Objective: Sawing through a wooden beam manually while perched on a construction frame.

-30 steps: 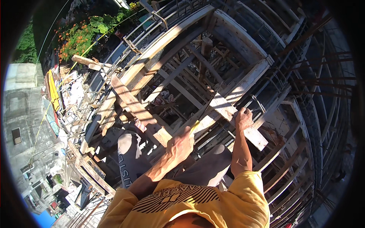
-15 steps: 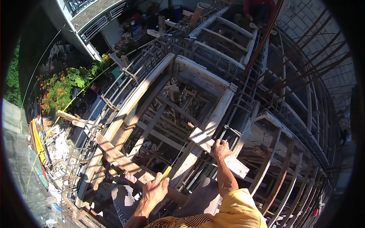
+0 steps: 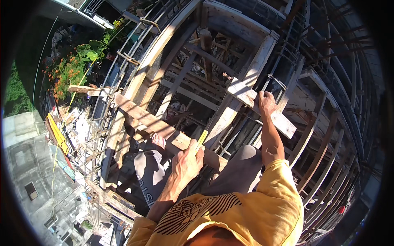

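Note:
My left hand (image 3: 186, 162) is closed round a narrow yellow strip-like tool (image 3: 202, 138), which points up and away from the fist; its exact kind I cannot make out. That hand is above a wooden plank (image 3: 143, 119) lying slantwise before my knees. My right hand (image 3: 266, 103), arm stretched forward, has its fingers curled over the far edge of a short pale board (image 3: 283, 124). This board lies across a long formwork beam (image 3: 223, 117) and a channel of steel bars to its right. The fingertips of the right hand are partly hidden.
Open timber framing (image 3: 180, 78) drops to scrap wood below. Steel rebar (image 3: 133, 59) runs along the left side, with tied rebar (image 3: 279, 82) beyond my right hand. Curved wooden ribs (image 3: 312, 131) span the right. Orange-flowered plants (image 3: 67, 67) and yellow sheeting (image 3: 57, 133) are down on the left.
The view has tilted down toward my body, so the frame, boards and both hands appear higher and slightly farther right. Both hands keep nearly the same places by the boards.

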Motion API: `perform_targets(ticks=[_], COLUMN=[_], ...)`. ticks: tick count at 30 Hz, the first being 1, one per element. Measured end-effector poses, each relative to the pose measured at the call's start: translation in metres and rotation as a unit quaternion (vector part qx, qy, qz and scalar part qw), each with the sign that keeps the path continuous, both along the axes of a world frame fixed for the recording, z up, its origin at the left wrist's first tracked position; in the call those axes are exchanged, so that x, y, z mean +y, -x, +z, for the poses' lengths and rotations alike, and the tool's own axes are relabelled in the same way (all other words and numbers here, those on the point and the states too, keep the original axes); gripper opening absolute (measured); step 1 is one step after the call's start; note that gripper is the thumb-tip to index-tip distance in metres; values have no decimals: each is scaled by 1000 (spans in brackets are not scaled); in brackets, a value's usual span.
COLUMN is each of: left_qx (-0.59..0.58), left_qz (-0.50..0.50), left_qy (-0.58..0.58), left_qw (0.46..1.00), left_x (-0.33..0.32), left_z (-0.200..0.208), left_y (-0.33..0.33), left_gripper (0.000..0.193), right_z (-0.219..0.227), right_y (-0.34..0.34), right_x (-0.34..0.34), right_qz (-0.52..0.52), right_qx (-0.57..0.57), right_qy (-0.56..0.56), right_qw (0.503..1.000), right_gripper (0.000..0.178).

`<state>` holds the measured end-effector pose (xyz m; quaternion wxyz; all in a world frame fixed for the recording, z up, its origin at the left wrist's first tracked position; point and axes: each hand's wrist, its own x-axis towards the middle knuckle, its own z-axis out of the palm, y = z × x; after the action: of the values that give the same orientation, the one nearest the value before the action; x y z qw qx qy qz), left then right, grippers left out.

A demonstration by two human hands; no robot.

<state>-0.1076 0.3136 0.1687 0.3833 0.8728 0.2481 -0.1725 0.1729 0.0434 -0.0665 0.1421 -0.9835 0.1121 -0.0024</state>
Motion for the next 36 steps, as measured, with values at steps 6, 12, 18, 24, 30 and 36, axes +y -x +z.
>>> perform_targets(ticks=[6,12,18,24,30,36], left_qx=[44,-72,47,23,-66,10], left_qz=[-21,0,-25,-2,21,20], left_qy=[4,-27,-17,-27,-93,-62], left_qw=[999,997,998,999,993,998], left_x=[-11,-15,-17,-24,-34,-27], left_z=[-17,-8,2,10,14,-2], left_y=[24,42,29,25,24,-28], left_gripper=[35,36,39,39,36,37], right_z=[-23,-23,-24,-9,-20,-19], right_y=[6,24,22,29,26,27], right_x=[-17,-6,-11,16,9,7], right_qz=[0,23,36,8,14,22], right_qx=[34,-27,37,-49,-17,-18], right_qy=[-13,-8,28,20,25,18], right_qw=[999,999,998,999,999,999], right_gripper=[46,43,42,66,60,58])
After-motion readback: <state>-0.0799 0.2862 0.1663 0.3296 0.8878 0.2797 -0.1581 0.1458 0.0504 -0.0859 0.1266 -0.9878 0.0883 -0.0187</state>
